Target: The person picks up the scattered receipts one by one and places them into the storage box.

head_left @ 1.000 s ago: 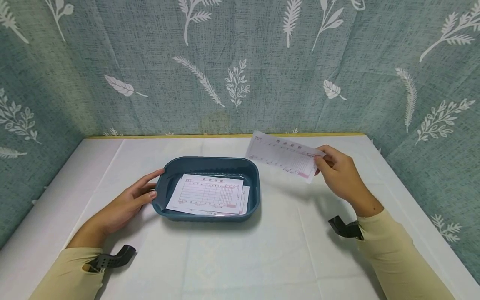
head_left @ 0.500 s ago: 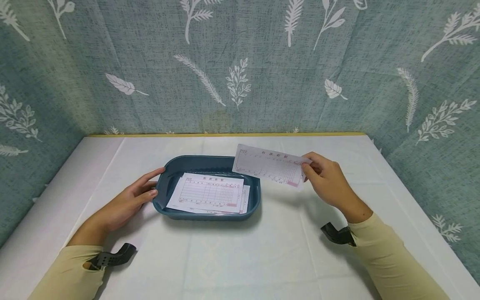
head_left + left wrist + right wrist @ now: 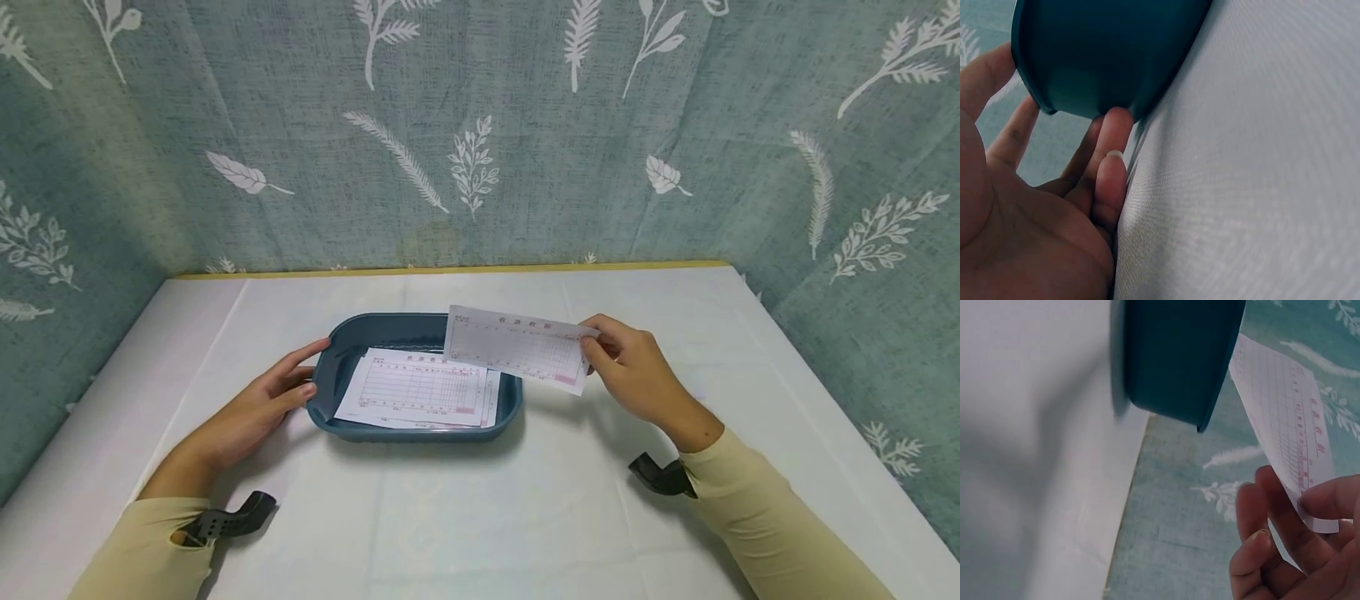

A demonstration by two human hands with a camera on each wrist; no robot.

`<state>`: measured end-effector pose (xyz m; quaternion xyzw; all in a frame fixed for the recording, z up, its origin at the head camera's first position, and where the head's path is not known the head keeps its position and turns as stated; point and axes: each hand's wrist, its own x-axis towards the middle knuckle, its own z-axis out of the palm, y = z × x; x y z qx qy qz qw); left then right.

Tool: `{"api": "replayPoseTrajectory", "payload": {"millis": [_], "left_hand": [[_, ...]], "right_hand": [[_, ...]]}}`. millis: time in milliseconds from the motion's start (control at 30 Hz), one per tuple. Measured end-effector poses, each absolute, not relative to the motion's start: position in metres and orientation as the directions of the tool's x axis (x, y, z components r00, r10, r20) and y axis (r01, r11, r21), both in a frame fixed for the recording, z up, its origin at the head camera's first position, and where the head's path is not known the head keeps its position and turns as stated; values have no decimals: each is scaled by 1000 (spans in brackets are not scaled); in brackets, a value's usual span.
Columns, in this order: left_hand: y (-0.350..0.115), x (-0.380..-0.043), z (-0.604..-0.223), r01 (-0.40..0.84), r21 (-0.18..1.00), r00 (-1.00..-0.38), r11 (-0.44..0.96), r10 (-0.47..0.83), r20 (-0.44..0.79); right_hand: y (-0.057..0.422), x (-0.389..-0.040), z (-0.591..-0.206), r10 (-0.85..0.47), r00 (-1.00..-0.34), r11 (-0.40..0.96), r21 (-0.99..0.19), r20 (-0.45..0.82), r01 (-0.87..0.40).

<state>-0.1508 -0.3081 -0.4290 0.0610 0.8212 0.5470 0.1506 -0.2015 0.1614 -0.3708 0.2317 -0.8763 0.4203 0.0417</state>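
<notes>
A blue rectangular tray stands on the white table with a few printed receipt slips lying in it. At its left end my left hand rests its spread fingertips and thumb against the rim and outer wall, as the left wrist view also shows. My right hand pinches another receipt slip by its right end, thumb on the printed face. That slip is held raised and tilted, its left part overlapping the tray's back right corner in the head view. In the right wrist view the held slip bends slightly beside the tray's wall.
A white cloth covers the table, with a yellow strip along its back edge. Behind and at both sides hangs a green-blue curtain with white leaf prints. Black curved mounts stick out from both sleeves.
My right hand has moved left and toward me, carrying the receipt slip from right of the tray to over its right part. The left hand and tray stay in place.
</notes>
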Motion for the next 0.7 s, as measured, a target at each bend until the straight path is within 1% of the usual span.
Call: {"api": "replayPoseTrajectory", "payload": {"millis": [167, 300, 533, 700], "left_hand": [[-309, -149, -431, -71, 926, -949, 370, 261, -177], [-310, -149, -432, -66, 913, -948, 402, 259, -183], [-310, -150, -431, -54, 925, -950, 376, 265, -163], [-310, -149, -430, -54, 916, -952, 399, 257, -168]], "right_hand": [[149, -202, -371, -381, -883, 524, -723, 275, -451], [139, -203, -371, -390, -882, 518, -730, 263, -447], [124, -207, -370, -420, -871, 498, -738, 255, -456], [113, -208, -369, -441, -864, 473, -755, 243, -454]]}}
